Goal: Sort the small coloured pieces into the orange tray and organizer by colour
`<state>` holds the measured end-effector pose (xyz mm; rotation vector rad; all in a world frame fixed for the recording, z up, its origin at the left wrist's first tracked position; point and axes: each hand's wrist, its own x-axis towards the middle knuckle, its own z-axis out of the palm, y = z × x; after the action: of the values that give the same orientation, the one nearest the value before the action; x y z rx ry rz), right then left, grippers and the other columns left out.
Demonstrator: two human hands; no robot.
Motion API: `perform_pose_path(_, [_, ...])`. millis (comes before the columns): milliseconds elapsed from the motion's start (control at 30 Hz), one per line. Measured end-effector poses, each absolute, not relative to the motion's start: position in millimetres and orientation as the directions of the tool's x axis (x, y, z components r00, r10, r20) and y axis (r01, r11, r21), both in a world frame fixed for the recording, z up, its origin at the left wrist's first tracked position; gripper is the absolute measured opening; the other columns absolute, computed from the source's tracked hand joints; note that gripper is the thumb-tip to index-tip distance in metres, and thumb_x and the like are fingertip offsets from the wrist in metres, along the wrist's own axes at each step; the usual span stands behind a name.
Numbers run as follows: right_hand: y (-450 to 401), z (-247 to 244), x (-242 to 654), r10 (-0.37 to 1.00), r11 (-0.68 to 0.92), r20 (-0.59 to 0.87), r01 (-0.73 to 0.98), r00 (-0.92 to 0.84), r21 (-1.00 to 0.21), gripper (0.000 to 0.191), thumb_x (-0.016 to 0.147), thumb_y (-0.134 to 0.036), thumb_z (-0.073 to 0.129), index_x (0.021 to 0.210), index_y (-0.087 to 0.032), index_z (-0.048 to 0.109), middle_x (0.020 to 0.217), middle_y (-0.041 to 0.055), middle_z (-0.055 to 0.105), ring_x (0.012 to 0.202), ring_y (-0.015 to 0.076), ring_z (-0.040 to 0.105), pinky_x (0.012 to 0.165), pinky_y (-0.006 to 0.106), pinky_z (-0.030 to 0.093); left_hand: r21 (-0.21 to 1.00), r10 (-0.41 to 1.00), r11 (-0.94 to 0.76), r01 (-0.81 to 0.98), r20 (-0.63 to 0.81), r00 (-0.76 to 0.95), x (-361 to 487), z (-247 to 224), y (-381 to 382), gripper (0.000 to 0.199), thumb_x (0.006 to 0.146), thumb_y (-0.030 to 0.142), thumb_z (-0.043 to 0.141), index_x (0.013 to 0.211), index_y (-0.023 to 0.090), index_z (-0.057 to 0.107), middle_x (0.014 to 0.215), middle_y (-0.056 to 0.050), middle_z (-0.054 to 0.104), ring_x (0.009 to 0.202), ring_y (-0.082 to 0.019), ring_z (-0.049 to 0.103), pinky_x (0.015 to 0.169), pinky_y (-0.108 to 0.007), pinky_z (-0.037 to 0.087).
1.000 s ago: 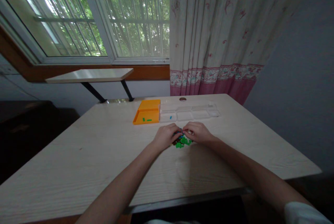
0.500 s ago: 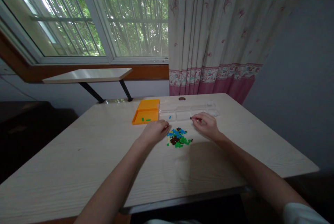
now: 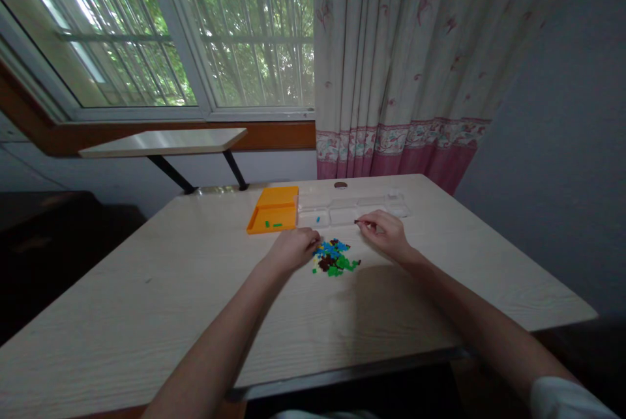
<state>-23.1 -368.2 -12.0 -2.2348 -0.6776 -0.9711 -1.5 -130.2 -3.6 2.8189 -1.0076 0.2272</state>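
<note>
A pile of small plastic building pieces [image 3: 336,259] in blue, green, brown and yellow lies on the table between my hands. My right hand [image 3: 384,231] pinches a small dark brown piece [image 3: 357,221] at its fingertips, by the front edge of a clear compartment tray [image 3: 343,214]. Against the pile's left upper side is my left hand [image 3: 296,248], its fingers curled together; whatever they may hold is hidden. One blue piece [image 3: 318,219] sits in the tray's left compartment. Green pieces [image 3: 277,225] rest in the front part of an orange box [image 3: 272,210].
The pale wooden table [image 3: 195,315] runs back to the window wall. A small raised shelf [image 3: 171,141] on black supports stands at the back left. Behind the tray is a round dark-rimmed hole [image 3: 341,184]. A curtain [image 3: 401,80] hangs beyond.
My left hand has dipped slightly down toward the pile. My right hand has barely shifted, still pinching the brown piece. The pile, tray and orange box stay put.
</note>
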Motion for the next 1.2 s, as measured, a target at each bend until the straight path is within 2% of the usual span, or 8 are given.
perform_pose_path(167, [-367, -18, -17, 0.14, -0.712, 0.741, 0.587, 0.657, -0.386, 0.016, 0.079, -0.028, 0.05, 0.08, -0.018, 0.062, 0.071, 0.0036, 0.061, 0.059, 0.0122, 0.051, 0.061, 0.025, 0.042, 0.072, -0.608, -0.775, -0.628, 0.188, 0.772, -1, -4, -130, 0.032, 0.084, 0.035, 0.035, 0.075, 0.018, 0.061, 0.075, -0.006, 0.062, 0.068, -0.014, 0.057, 0.058, -0.022, 0.036])
perform_pose_path(400, [-374, -37, 12, -0.093, -0.799, 0.603, 0.302, 0.793, -0.52, 0.019, 0.075, -0.032, 0.05, 0.078, -0.019, 0.062, 0.067, 0.0012, 0.06, 0.058, 0.0136, 0.051, 0.054, 0.023, 0.038, 0.063, -0.62, -0.766, -0.64, 0.194, 0.761, 1, -5, -130, 0.033, 0.084, 0.035, 0.034, 0.075, 0.018, 0.061, 0.076, -0.006, 0.063, 0.069, -0.015, 0.057, 0.057, -0.022, 0.035])
perform_pose_path(533, [-379, -45, 23, -0.113, -0.825, 0.509, 0.205, 0.853, -0.527, 0.018, 0.075, -0.031, 0.049, 0.078, -0.021, 0.064, 0.061, -0.0005, 0.057, 0.057, 0.0136, 0.052, 0.052, 0.022, 0.036, 0.061, -0.623, -0.765, -0.641, 0.179, 0.761, 1, -6, -129, 0.032, 0.084, 0.035, 0.035, 0.077, 0.018, 0.061, 0.077, -0.006, 0.063, 0.07, -0.015, 0.057, 0.058, -0.023, 0.035])
perform_pose_path(733, [-379, -41, 15, 0.112, -0.725, 0.473, 0.397, 0.874, -0.563, 0.021, 0.076, -0.025, 0.047, 0.085, -0.016, 0.063, 0.066, 0.0013, 0.057, 0.058, 0.0114, 0.049, 0.056, 0.021, 0.037, 0.072, -0.617, -0.77, -0.633, 0.164, 0.769, 2, -5, -127, 0.035, 0.084, 0.036, 0.033, 0.077, 0.017, 0.061, 0.077, -0.007, 0.062, 0.069, -0.015, 0.056, 0.058, -0.022, 0.035])
perform_pose_path(867, [-383, -34, 1, 0.424, -0.569, 0.176, 0.413, 0.888, -0.711, 0.022, 0.075, -0.028, 0.05, 0.081, -0.012, 0.064, 0.063, 0.0014, 0.057, 0.055, 0.0096, 0.047, 0.051, 0.019, 0.035, 0.065, -0.611, -0.778, -0.625, 0.149, 0.777, 2, -4, -127, 0.038, 0.085, 0.038, 0.031, 0.074, 0.015, 0.06, 0.075, -0.008, 0.062, 0.067, -0.015, 0.056, 0.058, -0.023, 0.034])
perform_pose_path(967, [-387, -29, -6, 0.616, -0.509, -0.034, 0.364, 0.787, -0.78, 0.025, 0.07, -0.032, 0.058, 0.084, -0.012, 0.065, 0.064, 0.0004, 0.058, 0.056, 0.0092, 0.048, 0.052, 0.018, 0.035, 0.057, -0.62, -0.771, -0.634, 0.161, 0.768, 2, -5, -127, 0.038, 0.085, 0.038, 0.031, 0.073, 0.016, 0.06, 0.075, -0.008, 0.062, 0.066, -0.015, 0.056, 0.057, -0.023, 0.034])
perform_pose_path(1067, [-391, -26, -7, 0.681, -0.505, -0.09, 0.377, 0.727, -0.776, 0.032, 0.062, -0.035, 0.066, 0.086, -0.014, 0.067, 0.066, 0.0, 0.059, 0.059, 0.0097, 0.049, 0.052, 0.018, 0.034, 0.055, -0.63, -0.762, -0.645, 0.17, 0.758, 1, -5, -128, 0.037, 0.085, 0.037, 0.031, 0.073, 0.016, 0.059, 0.075, -0.007, 0.062, 0.067, -0.015, 0.056, 0.056, -0.023, 0.033])
perform_pose_path(1200, [-391, -26, -4, 0.697, -0.499, -0.083, 0.398, 0.713, -0.77, 0.03, 0.063, -0.036, 0.066, 0.083, -0.014, 0.069, 0.066, 0.0006, 0.06, 0.06, 0.0099, 0.048, 0.053, 0.018, 0.034, 0.064, -0.636, -0.752, -0.657, 0.192, 0.747, 1, -6, -129, 0.036, 0.085, 0.036, 0.031, 0.074, 0.016, 0.059, 0.074, -0.006, 0.062, 0.067, -0.015, 0.056, 0.056, -0.023, 0.032])
